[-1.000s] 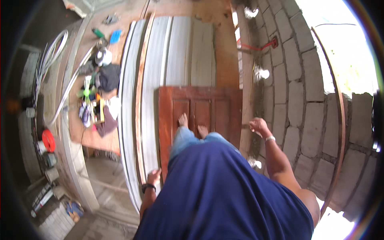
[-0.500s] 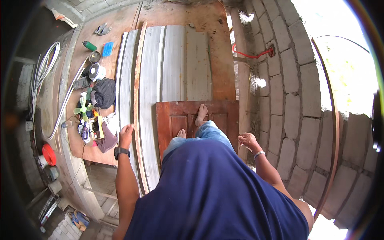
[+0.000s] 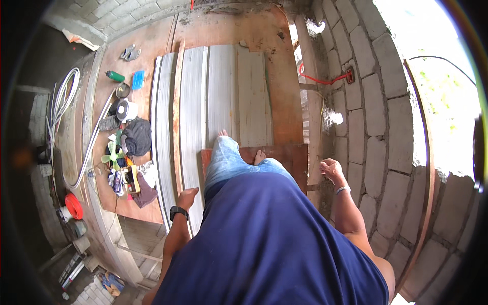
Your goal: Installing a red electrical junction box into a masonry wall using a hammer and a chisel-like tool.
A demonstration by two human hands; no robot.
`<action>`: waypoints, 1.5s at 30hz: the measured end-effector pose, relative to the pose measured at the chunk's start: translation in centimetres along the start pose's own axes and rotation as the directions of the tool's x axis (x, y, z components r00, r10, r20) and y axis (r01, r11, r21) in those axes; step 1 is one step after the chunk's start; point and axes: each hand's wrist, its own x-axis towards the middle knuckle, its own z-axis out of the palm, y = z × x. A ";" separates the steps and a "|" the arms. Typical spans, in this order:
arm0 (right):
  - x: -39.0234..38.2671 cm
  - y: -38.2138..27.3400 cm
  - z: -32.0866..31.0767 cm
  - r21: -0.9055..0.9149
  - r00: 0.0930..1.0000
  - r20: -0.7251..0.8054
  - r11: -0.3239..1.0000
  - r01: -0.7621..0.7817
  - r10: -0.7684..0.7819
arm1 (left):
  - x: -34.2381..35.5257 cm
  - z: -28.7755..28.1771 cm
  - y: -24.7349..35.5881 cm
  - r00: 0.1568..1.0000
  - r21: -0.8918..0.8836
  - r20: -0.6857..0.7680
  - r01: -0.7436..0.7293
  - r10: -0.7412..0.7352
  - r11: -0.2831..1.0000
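Observation:
My left hand (image 3: 188,198) hangs beside my left thigh, fingers curled in, with a dark watch on its wrist. Nothing shows in it, and it is over the long corrugated metal sheets (image 3: 193,101). To the right, my right hand (image 3: 333,172) is held out near the block wall, a bracelet at its wrist. Its fingers are bent together, and whatever may be between them is too small to make out. Under me lies a reddish-brown panelled wooden door (image 3: 300,168). One bare foot is on the door and the other reaches onto the metal sheets.
A long wooden strip (image 3: 178,117) lies along the sheets. At the left are a black bag (image 3: 137,137), a rice cooker (image 3: 125,110), a green fan (image 3: 112,154), a green bottle (image 3: 115,76) and coiled white tubing (image 3: 65,96). A grey block wall (image 3: 363,112) with a red conduit (image 3: 325,81) stands right.
I have stepped forward, my left foot moving off the door onto the sheets. My left hand has swung back toward my thigh, while my right hand sits slightly farther right.

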 end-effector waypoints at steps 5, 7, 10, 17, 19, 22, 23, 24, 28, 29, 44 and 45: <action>1.5 -4.6 -1.8 0.177 0.984 -0.178 0.983 0.046 -0.014 | 6.5 -2.1 2.7 0.974 -0.349 0.046 0.226 -0.224 0.910; 2.8 -6.4 -0.1 0.198 0.986 -0.163 0.980 0.017 0.016 | 11.3 -5.9 1.1 0.982 -0.515 0.161 0.167 -0.096 0.841; 5.9 -9.2 3.9 0.066 0.985 -0.109 0.990 -0.124 0.131 | 14.8 -10.0 9.8 0.999 -0.440 -0.006 0.030 -0.036 0.897; 15.6 -28.3 5.3 -0.108 0.992 0.114 0.991 0.073 -0.061 | 19.3 -16.7 16.7 0.980 -0.505 -0.189 -0.038 -0.068 0.862; 18.2 -31.6 4.4 -0.029 0.992 -0.014 0.992 0.122 -0.123 | 21.7 -18.6 14.6 0.985 -0.401 -0.156 0.005 -0.074 0.916; 20.8 -32.4 4.4 0.091 0.988 -0.095 0.987 0.133 -0.125 | 25.1 -22.0 15.5 0.989 -0.306 -0.117 0.049 -0.089 0.951; 21.0 -32.6 4.6 0.027 0.994 -0.049 0.995 0.098 -0.096 | 26.6 -23.7 15.5 0.992 -0.190 -0.117 0.030 -0.053 0.981; 20.7 -33.2 4.8 -0.039 0.998 -0.009 0.997 0.064 -0.065 | 27.7 -24.9 17.1 0.994 -0.072 -0.107 0.004 -0.012 0.997; 19.7 -32.3 6.9 -0.240 0.984 0.075 0.961 -0.139 0.161 | 33.1 -30.2 25.8 0.993 -0.194 -0.117 -0.027 0.004 0.981; 19.9 -31.8 7.4 -0.214 0.971 0.085 0.956 -0.201 0.223 | 34.6 -31.4 29.1 0.992 -0.101 -0.118 -0.062 0.050 0.993; 49.8 -50.8 4.3 0.111 0.992 0.040 0.987 0.114 -0.119 | 43.1 -38.9 45.4 0.972 0.207 -0.145 -0.151 0.183 0.967; 50.8 -52.3 3.7 0.108 0.992 0.042 0.988 0.115 -0.120 | 43.7 -39.1 44.7 0.970 0.217 -0.074 -0.211 0.232 0.953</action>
